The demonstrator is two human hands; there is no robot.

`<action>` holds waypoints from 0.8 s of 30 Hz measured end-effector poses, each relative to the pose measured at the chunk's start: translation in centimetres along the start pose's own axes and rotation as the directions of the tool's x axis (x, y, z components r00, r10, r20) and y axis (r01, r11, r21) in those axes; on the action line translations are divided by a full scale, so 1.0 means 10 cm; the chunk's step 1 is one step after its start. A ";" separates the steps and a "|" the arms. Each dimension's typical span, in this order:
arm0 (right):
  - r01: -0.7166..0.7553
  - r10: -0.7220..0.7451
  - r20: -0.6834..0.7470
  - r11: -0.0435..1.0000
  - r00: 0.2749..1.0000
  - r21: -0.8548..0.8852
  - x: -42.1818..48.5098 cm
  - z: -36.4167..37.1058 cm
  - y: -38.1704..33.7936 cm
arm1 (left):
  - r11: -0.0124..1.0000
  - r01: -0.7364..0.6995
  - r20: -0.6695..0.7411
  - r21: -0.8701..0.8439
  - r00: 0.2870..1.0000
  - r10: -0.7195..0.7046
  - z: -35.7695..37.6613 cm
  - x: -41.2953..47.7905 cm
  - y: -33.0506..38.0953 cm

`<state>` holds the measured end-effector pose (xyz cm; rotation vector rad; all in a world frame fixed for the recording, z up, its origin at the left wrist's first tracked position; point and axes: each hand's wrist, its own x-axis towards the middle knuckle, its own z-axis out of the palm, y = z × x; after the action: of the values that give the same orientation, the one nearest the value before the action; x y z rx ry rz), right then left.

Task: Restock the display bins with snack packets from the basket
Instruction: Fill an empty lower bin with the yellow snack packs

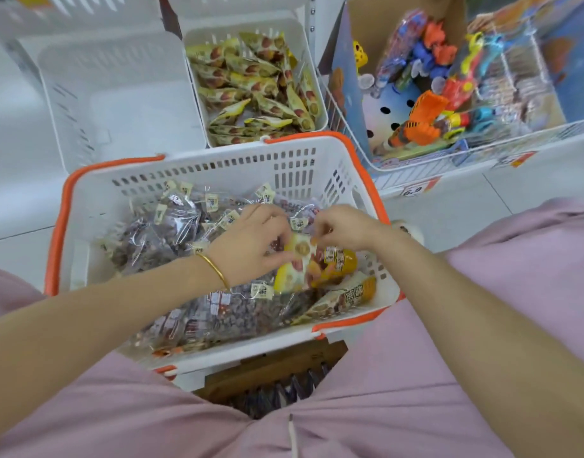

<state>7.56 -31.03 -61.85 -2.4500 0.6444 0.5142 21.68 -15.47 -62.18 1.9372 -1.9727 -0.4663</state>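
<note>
Head camera, looking down. A white plastic basket [218, 166] with an orange rim sits in the middle of the view, between the person's knees in pink trousers [482, 325]. It is filled mostly with clear packets of dark snacks [171, 223], each with a small pale label. At the basket's near right side lie several yellow-and-white snack packets [294, 276].

Both hands are inside the basket, close together over these. The left hand [251, 239], with a gold bangle [214, 269] on its wrist, curls its fingers around one yellow-and-white packet. The right hand [343, 228] pinches the top of the same packet or one touching it; which one cannot be told.

Just beyond the basket's far edge stands a white display bin [251, 28] holding a loose pile of the same yellow packets. To the left of that bin is a second white bin [118, 77].

Beyond the basket's right corner, a cardboard box [366, 24] holds brightly coloured plastic toys [429, 57], with a price label [416, 190] on the shelf edge below it.

Under the basket's near edge is a brown cardboard carton [284, 361] with dark packets standing in it.

The floor [465, 206] is pale, glossy tile.
</note>
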 end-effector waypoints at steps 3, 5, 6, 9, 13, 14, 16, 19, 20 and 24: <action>-0.100 0.129 -0.176 0.981 0.976 0.165 -0.02 -0.17 0.16 | 0.989 -0.135 0.028 0.056 0.991 0.134 0.17 -0.01 0.15; -0.146 0.212 -0.226 0.950 0.951 0.276 -0.01 -0.18 0.21 | 0.987 -0.139 0.157 0.083 0.980 0.124 0.29 -0.01 0.22; -0.153 0.240 -0.245 0.932 0.939 0.327 0.01 -0.16 0.23 | 0.990 -0.115 0.217 0.082 0.972 0.095 0.34 -0.01 0.25; -0.149 0.280 -0.271 0.895 0.921 0.421 0.03 -0.10 0.24 | 0.994 -0.080 0.226 0.080 0.972 0.060 0.44 0.01 0.28; -0.120 0.305 -0.279 0.841 0.910 0.528 0.06 -0.10 0.23 | 0.997 -0.001 0.042 0.074 0.999 -0.002 0.43 0.02 0.22; -0.107 0.307 -0.287 0.830 0.907 0.548 0.07 -0.11 0.22 | 0.994 0.026 0.015 0.102 1.000 -0.027 0.43 0.02 0.20; -0.104 0.329 -0.284 0.798 0.901 0.594 0.08 -0.14 0.20 | 0.985 0.098 0.057 0.143 0.993 -0.107 0.41 0.00 0.17; -0.105 0.352 -0.285 0.773 0.892 0.626 0.09 -0.16 0.15 | 0.982 0.081 0.076 0.169 0.993 -0.095 0.48 0.00 0.16; -0.093 0.352 -0.302 0.772 0.886 0.629 0.09 -0.17 0.14 | 0.990 0.088 0.054 0.109 0.994 -0.094 0.49 0.01 0.15; -0.087 0.431 -0.340 0.716 0.836 0.693 0.11 -0.17 0.17 | 0.890 0.216 -0.023 -0.402 0.969 -0.246 0.30 0.11 0.20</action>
<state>7.96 -33.64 -61.76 -1.7857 1.1750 -0.2390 18.52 -16.58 -63.90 1.8940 -1.4639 -0.7791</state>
